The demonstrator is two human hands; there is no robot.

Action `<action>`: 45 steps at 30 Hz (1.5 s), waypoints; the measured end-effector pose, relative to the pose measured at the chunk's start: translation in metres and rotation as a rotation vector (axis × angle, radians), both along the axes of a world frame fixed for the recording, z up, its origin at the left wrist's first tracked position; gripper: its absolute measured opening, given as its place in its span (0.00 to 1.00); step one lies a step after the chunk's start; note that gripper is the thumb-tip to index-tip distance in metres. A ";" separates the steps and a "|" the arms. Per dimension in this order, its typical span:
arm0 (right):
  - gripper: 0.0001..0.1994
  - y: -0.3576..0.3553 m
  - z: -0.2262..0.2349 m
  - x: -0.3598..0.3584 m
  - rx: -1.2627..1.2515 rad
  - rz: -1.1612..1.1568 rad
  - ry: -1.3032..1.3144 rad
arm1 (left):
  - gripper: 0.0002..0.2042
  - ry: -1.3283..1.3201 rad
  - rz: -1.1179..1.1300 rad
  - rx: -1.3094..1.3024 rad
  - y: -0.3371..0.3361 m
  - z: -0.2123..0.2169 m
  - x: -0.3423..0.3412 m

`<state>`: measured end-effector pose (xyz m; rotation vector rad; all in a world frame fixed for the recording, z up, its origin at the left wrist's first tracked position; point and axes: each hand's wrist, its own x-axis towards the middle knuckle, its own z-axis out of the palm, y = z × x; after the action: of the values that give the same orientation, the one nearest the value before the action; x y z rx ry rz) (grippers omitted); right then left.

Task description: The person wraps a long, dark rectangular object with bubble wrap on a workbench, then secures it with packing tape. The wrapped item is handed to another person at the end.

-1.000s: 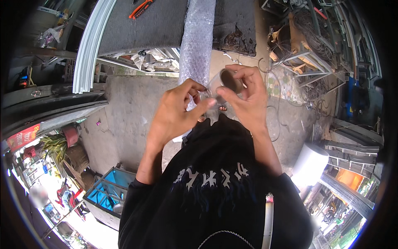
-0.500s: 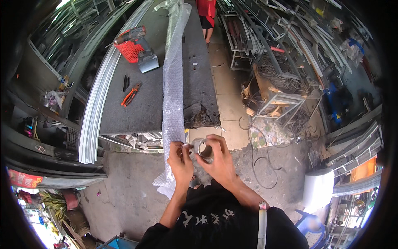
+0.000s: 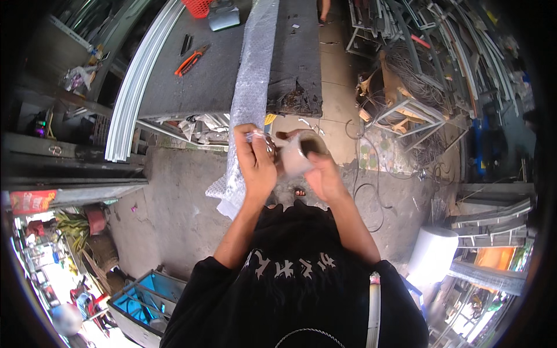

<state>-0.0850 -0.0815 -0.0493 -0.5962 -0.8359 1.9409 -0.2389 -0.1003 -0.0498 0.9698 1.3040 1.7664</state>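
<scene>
A roll of wide tape (image 3: pixel 296 156) sits in my right hand (image 3: pixel 326 178), whose thumb and fingers close around it; its open core faces right. Beside it, my left hand (image 3: pixel 256 165) is closed, fingertips pinched on a shiny clear strip (image 3: pixel 255 135) that looks like the tape's loose end. Motion blurs both hands a little. Just beyond them, a long bubble-wrapped bundle (image 3: pixel 250 81) runs along the grey-covered table (image 3: pixel 168 93), its loose wrap (image 3: pixel 223 191) hanging past the near edge.
Orange-handled pliers (image 3: pixel 190 61) and a red basket (image 3: pixel 197 7) lie on the table. White metal profiles (image 3: pixel 134 98) line its left edge. To the right are a metal frame (image 3: pixel 415 116), coiled cable (image 3: pixel 371 200) and a white roll (image 3: pixel 432 255). A person's leg (image 3: pixel 324 10) shows far ahead.
My view has tipped down, so the table sits higher in the picture. The tape roll has turned in my right hand, its core now facing right. My left hand stays closed.
</scene>
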 end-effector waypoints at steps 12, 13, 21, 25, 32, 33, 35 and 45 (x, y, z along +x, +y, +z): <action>0.33 -0.018 0.013 0.028 -0.377 0.109 -0.141 | 0.04 -0.436 -0.049 -0.366 -0.079 0.006 -0.085; 0.33 -0.020 0.011 0.028 -0.401 0.054 -0.153 | 0.06 -0.493 0.054 -0.345 -0.083 0.006 -0.087; 0.45 -0.052 -0.001 0.008 -0.206 0.088 -0.511 | 0.44 0.674 -0.364 -0.326 -0.094 0.024 -0.007; 0.42 -0.042 0.004 0.004 -0.088 0.265 -0.375 | 0.44 0.169 -0.422 -0.367 -0.090 0.015 -0.047; 0.31 -0.025 -0.003 -0.031 0.048 0.308 -0.508 | 0.44 -0.523 -0.529 -0.309 -0.093 -0.010 -0.091; 0.30 -0.026 -0.003 -0.034 0.084 0.326 -0.613 | 0.42 -0.454 -0.472 -0.310 -0.090 -0.010 -0.091; 0.21 -0.029 0.000 -0.041 0.095 0.170 -0.602 | 0.38 -0.328 -0.405 -0.343 -0.086 -0.007 -0.096; 0.09 -0.014 -0.013 -0.067 0.160 -0.218 -0.712 | 0.33 -0.344 -0.388 -0.335 -0.046 0.000 -0.122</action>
<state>-0.1517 -0.0956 -0.0622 -1.2557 -1.2821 1.4414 -0.3612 -0.1462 -0.0499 0.6421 1.0614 1.2968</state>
